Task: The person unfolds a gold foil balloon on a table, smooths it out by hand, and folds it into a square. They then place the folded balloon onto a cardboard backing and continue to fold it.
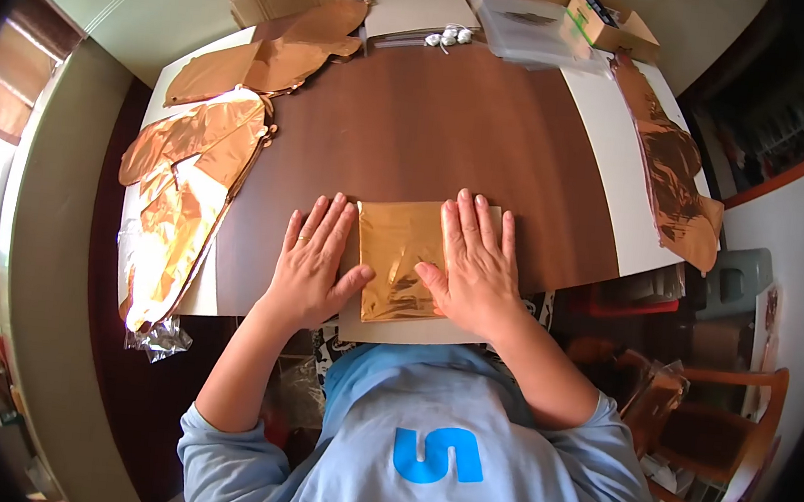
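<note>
A flat, folded square of shiny gold foil (400, 256) lies on a pale board (414, 332) at the table's near edge. My left hand (315, 261) lies flat with its fingers stretched out, its thumb touching the foil's left edge. On the other side, my right hand (474, 269) rests flat on the right edge of the foil, fingers stretched out and thumb on the foil. Neither hand is closed around anything.
Copper-coloured foil sheets (200, 171) lie on the brown table's (413, 128) left side, with more foil (664, 154) on the right. At the back are small silvery pieces (449, 36), clear plastic sheets (526, 32) and an open box (613, 26). A wooden chair (716, 431) stands right.
</note>
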